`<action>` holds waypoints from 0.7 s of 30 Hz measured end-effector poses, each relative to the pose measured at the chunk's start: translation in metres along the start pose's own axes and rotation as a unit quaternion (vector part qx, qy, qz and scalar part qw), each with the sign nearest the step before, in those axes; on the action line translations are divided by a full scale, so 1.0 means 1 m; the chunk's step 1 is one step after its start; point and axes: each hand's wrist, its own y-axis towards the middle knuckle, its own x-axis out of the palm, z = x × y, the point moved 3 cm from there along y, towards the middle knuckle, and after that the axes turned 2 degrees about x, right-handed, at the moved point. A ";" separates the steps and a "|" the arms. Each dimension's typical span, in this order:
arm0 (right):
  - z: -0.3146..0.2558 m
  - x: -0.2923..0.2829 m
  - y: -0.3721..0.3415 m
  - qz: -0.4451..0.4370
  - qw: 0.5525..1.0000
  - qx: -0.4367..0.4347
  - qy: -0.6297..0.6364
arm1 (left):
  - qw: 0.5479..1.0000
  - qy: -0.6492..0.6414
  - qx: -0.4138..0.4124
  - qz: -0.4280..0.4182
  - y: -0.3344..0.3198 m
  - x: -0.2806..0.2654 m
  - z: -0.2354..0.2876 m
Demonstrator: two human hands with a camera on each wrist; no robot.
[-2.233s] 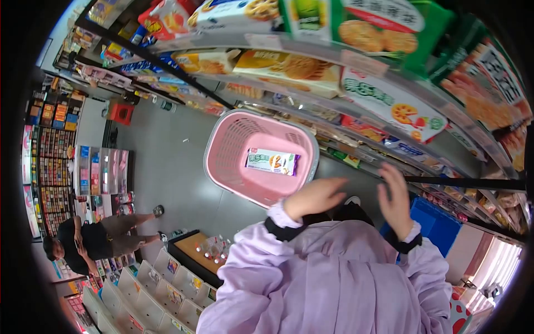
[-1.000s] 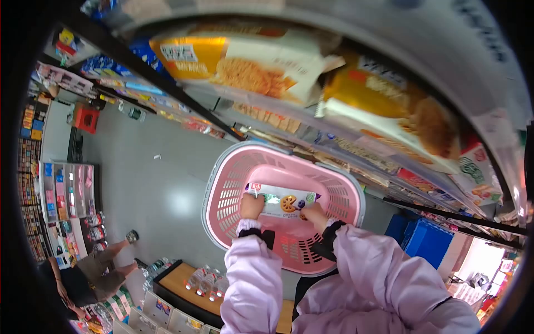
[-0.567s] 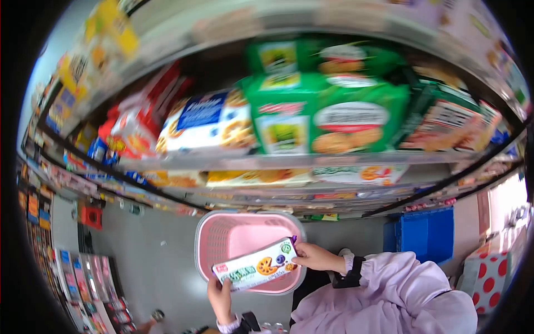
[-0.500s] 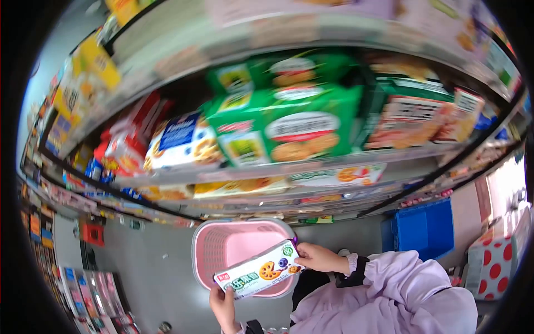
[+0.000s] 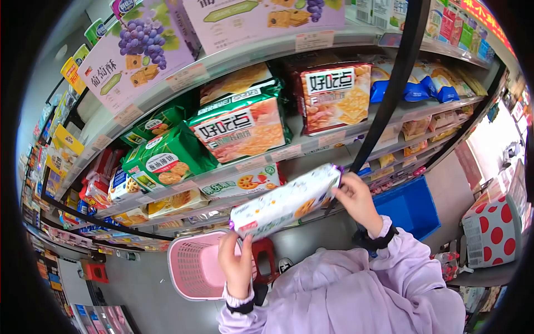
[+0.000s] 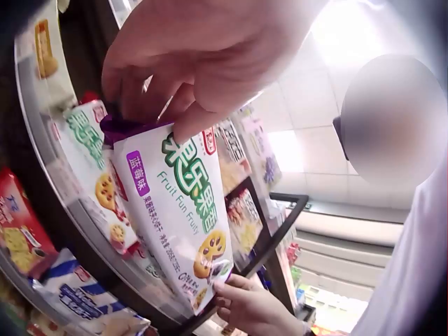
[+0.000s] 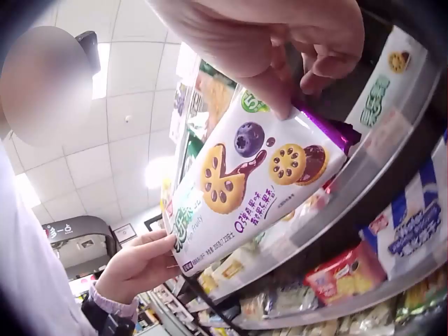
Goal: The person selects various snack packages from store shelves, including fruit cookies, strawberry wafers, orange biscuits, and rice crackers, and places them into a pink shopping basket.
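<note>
My L hand (image 5: 236,264) & R hand (image 5: 358,200) pinch the pack (image 5: 286,203) by opp. ends, tilted in front of the shelf (image 5: 267,159), & if either grip slips, it'll prob. drop to the floor (image 5: 142,289).

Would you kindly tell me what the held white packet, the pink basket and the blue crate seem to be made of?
White packet: probably glossy plastic film, given its shiny, creased purple ends. Pink basket: likely smooth moulded plastic, with perforated walls. Blue crate: perhaps rigid plastic, from its even colour; finish unclear.
</note>
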 end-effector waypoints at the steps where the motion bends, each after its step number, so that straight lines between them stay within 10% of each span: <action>1: 0.010 -0.005 0.006 0.028 0.999 0.011 0.041 | 1.000 -0.019 0.021 -0.004 0.008 0.012 0.006; 21: 0.061 0.005 0.014 0.071 0.975 0.069 0.197 | 0.993 -0.044 0.088 0.062 0.051 0.117 0.000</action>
